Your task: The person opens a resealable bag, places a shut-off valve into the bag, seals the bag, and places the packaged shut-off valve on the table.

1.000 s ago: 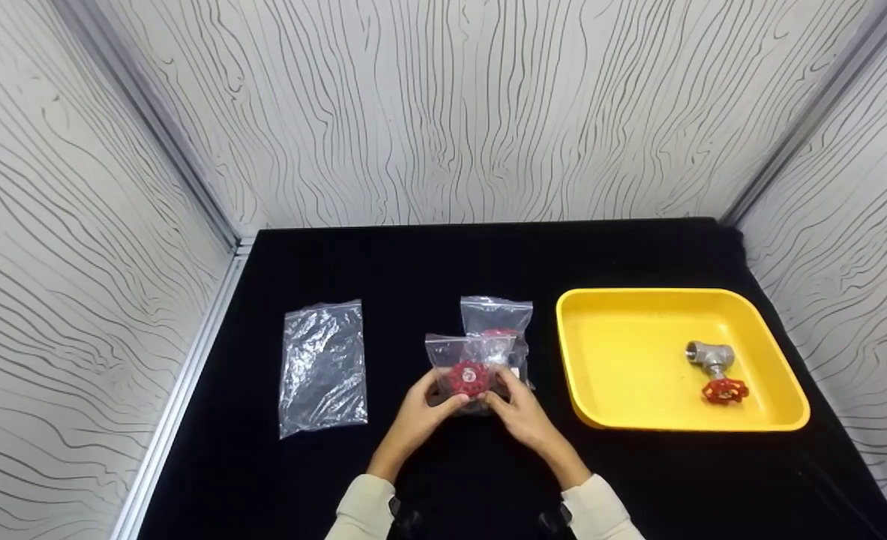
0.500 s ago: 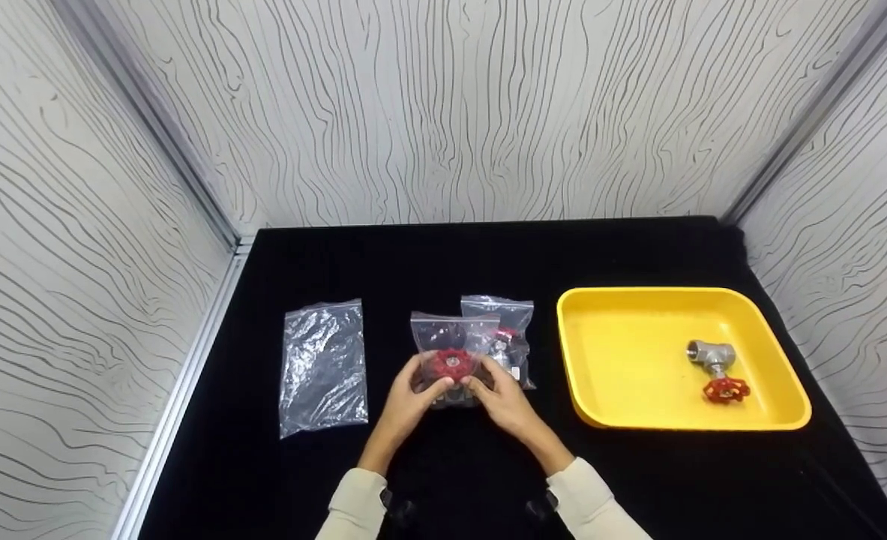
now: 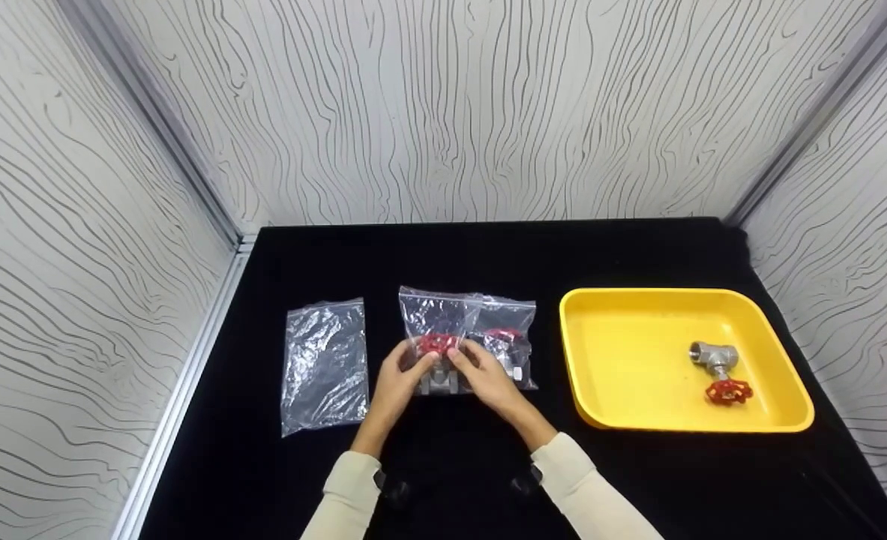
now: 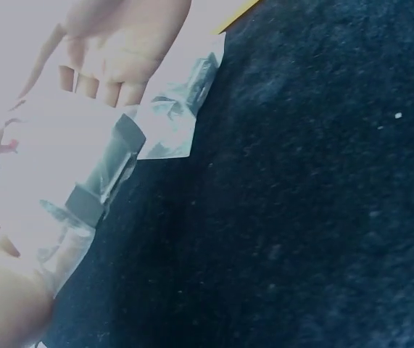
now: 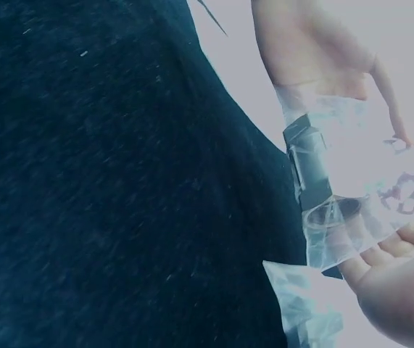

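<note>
A clear zip bag (image 3: 432, 307) with a metal valve (image 3: 439, 381) inside is held between both hands. The valve's red handwheel (image 3: 437, 343) shows through the plastic near my thumbs. My left hand (image 3: 394, 381) grips the bag's left side, thumb in front. From the right, my right hand (image 3: 489, 381) grips it the same way. In the left wrist view the valve's grey body (image 4: 105, 174) shows through the plastic below the hands. Just right of it lies a second zip bag (image 3: 509, 313), holding another red-wheeled valve (image 3: 501, 346), partly overlapped by the held bag.
A yellow tray (image 3: 574, 367) stands at the right, with an unbagged valve (image 3: 717, 358) with a red handwheel inside it. A flat clear plastic bag (image 3: 325, 367) lies at the left. Black cloth (image 3: 458, 259) covers the table, and patterned panels (image 3: 443, 112) enclose the sides and back.
Both hands have carried the bagged valve left and away from the body, beside the second bag. It now sits further back, with its metal body showing below the red wheel.
</note>
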